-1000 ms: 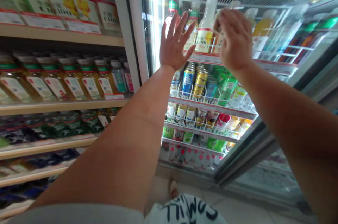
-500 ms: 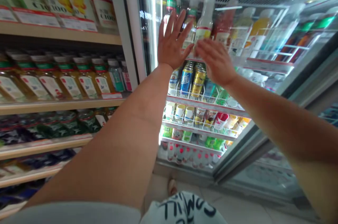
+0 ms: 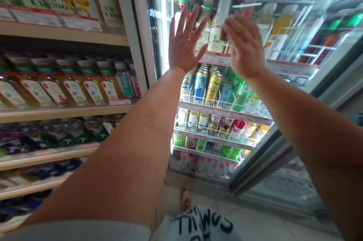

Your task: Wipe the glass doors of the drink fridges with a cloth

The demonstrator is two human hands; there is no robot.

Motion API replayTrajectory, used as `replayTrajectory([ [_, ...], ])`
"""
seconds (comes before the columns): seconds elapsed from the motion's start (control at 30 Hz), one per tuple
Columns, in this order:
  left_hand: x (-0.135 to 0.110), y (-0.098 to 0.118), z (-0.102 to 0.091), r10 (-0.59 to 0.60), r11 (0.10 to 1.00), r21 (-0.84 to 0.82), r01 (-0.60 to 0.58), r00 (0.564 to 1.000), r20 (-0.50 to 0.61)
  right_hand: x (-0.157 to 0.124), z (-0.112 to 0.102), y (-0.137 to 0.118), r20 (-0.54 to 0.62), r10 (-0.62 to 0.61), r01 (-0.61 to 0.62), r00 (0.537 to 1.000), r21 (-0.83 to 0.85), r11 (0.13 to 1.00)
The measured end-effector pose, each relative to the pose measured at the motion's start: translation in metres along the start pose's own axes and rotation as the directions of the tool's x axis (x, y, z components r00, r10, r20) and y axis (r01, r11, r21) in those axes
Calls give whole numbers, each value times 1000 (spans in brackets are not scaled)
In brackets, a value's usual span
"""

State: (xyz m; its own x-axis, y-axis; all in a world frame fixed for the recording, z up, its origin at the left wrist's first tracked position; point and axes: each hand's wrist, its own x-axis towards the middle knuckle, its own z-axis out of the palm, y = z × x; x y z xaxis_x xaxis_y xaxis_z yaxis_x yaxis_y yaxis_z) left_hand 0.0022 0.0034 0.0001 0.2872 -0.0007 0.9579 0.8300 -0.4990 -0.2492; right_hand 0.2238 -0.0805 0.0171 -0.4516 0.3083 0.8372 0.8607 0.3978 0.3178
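My left hand (image 3: 187, 42) is spread wide, palm toward the lit drinks cooler, with nothing in it. Whether it touches the glass I cannot tell. My right hand (image 3: 245, 46) is raised beside it, fingers together, slightly bent and blurred; no object shows in it, and its thumb is mostly hidden. Between the hands, behind them, stands a clear bottle with a white cap (image 3: 221, 17) on the top shelf. An orange drink bottle (image 3: 279, 27) is to the right of my right hand. Below are a blue can (image 3: 200, 85) and a gold can (image 3: 213, 87).
On the left, wooden shelves (image 3: 65, 114) hold rows of bottled drinks (image 3: 90, 86). A grey upright frame (image 3: 133, 25) parts them from the cooler. Another glass-fronted section (image 3: 286, 192) is at the right. My foot (image 3: 186, 199) shows on the tiled floor.
My right hand has moved right and slightly up, away from my left hand, and its fingers look more bent. My left hand stays spread in nearly the same place.
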Motion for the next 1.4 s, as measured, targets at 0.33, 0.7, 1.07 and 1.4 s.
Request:
replayTrajectory([
  [0.33,0,-1,4,-5,996,-83,10,999,52,7,-3,4,-95,-55,54,994,-12,998],
  [0.7,1,0,2,15,1000,-22,-15,1000,7,-20,-2,10,-60,-47,46,997,-8,999],
  [1.07,4,-3,7,34,999,-24,-33,999,19,-73,-12,18,15,-159,160,987,-44,986],
  [1.4,-32,37,-1,346,927,-227,-299,914,210,-100,-28,51,31,-207,208,978,-53,977],
])
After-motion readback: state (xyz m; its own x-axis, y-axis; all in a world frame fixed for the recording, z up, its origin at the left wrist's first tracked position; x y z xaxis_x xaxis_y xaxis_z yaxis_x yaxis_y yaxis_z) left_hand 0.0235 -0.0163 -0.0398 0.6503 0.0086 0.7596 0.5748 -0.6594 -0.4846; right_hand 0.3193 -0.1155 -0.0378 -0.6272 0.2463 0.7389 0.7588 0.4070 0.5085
